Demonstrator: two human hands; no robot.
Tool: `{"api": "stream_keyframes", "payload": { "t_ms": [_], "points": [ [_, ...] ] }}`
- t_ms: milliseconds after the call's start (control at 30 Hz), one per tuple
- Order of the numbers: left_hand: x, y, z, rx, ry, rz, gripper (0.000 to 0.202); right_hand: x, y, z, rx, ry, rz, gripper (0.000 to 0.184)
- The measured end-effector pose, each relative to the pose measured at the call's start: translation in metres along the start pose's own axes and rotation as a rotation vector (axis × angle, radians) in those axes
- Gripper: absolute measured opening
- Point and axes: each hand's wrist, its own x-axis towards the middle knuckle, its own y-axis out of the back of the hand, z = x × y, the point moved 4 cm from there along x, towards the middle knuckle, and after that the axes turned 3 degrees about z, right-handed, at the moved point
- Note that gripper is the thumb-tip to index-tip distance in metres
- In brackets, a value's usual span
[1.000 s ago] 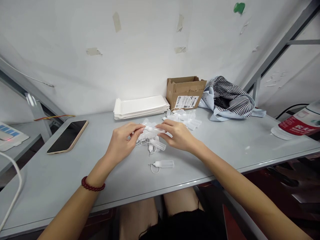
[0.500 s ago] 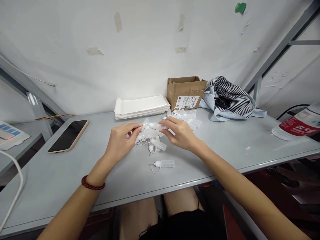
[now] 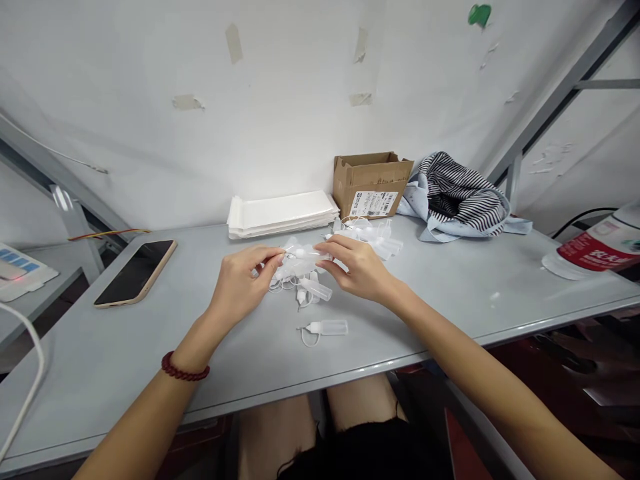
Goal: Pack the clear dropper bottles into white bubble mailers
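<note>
Between both hands is a small clear needle-tip bottle [image 3: 303, 253], held level above a pile of similar bottles [image 3: 294, 268]. My left hand [image 3: 246, 279] pinches it at the thin tip end; whether the fingertips are on the cap or the needle is too small to tell. My right hand [image 3: 357, 268] grips the bottle's body between thumb and fingers. Nearer the table's front edge, a single bottle [image 3: 327, 327] lies on its side, its tip pointing left and its looped cap strap showing. Another bottle [image 3: 316, 289] lies at the near side of the pile.
More bottles [image 3: 383, 235] lie before an open cardboard box [image 3: 370, 187]. White trays [image 3: 283, 212] are stacked by the wall. A phone [image 3: 135, 273] rests on the grey table [image 3: 240, 373] at left. Striped cloth [image 3: 460, 197] and a large red-labelled bottle [image 3: 595, 250] are at right.
The hands keep almost the same place and grip. The whole view has shifted very slightly; the bottles on the table have not visibly moved.
</note>
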Motion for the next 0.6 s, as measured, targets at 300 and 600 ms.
{"api": "stream_keyframes", "payload": {
  "t_ms": [300, 600],
  "points": [
    [0.0003, -0.0001, 0.0003, 0.004, 0.002, -0.006, 0.018, 0.0001, 0.0003, -0.0003, -0.006, 0.004, -0.013, 0.02],
    [0.0004, 0.0009, 0.005, 0.014, -0.055, -0.007, 0.018, -0.0002, 0.0003, -0.0015, -0.023, 0.044, 0.012, 0.02]
  ]
}}
